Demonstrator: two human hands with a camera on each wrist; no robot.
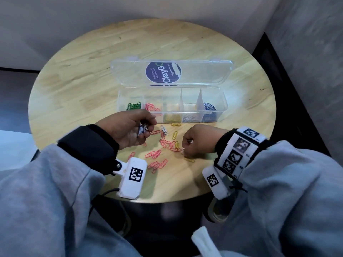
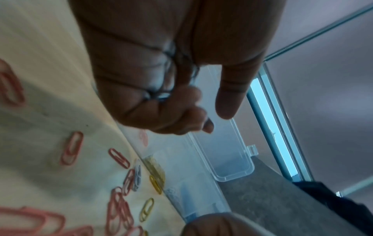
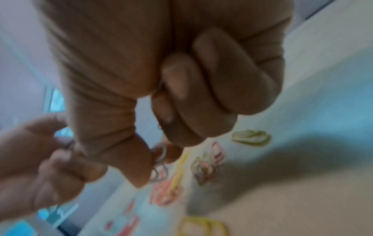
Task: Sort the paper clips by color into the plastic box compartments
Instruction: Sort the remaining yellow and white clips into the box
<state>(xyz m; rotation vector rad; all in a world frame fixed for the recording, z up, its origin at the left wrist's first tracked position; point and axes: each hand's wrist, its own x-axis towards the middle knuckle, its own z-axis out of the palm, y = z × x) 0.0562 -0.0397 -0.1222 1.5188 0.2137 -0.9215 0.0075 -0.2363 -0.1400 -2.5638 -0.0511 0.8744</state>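
Observation:
A clear plastic box stands open on the round table, its compartments holding green, pink, yellow, white and blue clips from left to right. My left hand hovers in front of the box's left end, fingers curled round a bunch of white paper clips that also show in the palm. My right hand is low over the loose pile, pinching a single white clip between thumb and fingertip. Pink clips, yellow clips and a white clip lie scattered between the hands.
The box lid lies flat behind the box with a round dark sticker on it. The wooden table ends at its curved near edge by my wrists. Grey walls close in behind and to the right.

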